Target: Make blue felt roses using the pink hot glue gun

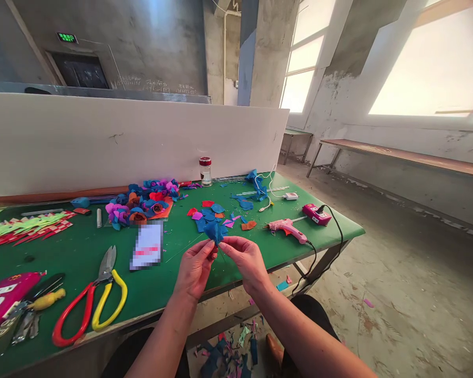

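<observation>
Green surface (189, 262) is backed by a white panel (142, 136) in a raw concrete room (153, 42). Folded blue piece (213, 231) is held above the surface, clamped in left hand (196, 266) and right hand (247, 262) grip.

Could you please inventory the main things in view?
Table: one, green, centre
Blue piece: one, blue, lower centre
Loose pieces: several, mostly blue, mid-table
Flowers: many, multicoloured, table's back left
Shears: one, red-yellow handles, front left
Glue gun: one, pink, table's right
Jar: one, clear, red-lidded, table's back
Board: one, white, behind table
Bench: one, brown, far right
Scraps: many, multicoloured, below table
Left hand: one, bare, pinching blue piece
Right hand: one, bare, pinching it too
</observation>
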The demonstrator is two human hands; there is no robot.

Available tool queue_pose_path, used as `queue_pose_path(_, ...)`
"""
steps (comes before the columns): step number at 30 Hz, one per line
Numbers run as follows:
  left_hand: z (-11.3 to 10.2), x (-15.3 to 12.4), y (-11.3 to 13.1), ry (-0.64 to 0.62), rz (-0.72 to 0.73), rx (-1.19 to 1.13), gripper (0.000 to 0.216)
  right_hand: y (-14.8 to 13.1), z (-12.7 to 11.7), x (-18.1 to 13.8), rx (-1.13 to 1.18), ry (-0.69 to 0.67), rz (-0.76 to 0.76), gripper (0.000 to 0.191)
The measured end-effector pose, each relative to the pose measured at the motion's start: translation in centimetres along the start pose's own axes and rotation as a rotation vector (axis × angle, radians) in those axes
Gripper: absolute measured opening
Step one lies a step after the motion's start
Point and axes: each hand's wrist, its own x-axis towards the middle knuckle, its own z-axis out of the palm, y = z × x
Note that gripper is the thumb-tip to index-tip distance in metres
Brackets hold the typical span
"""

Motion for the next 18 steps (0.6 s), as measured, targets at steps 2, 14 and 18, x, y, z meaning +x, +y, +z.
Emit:
queue_pose_path(2,0.06,0.05,0.0,0.006,0.006,0.003,0.027,0.22,0.1,0.06,0.003,0.014,-0.012,0.026)
queue_pose_path(14,0.21,-0.06,-0.16,0.015,0.004,-0.028,0.027,0.57,0.65,0.19,-0.1,0.065,-0.128,0.022)
queue_pose_path(18,0.18,0.02,-0.18,0.032,0.017,-0.035,0.026,0.94,0.83,-0.12,-0.169,0.073,-0.167,0.02)
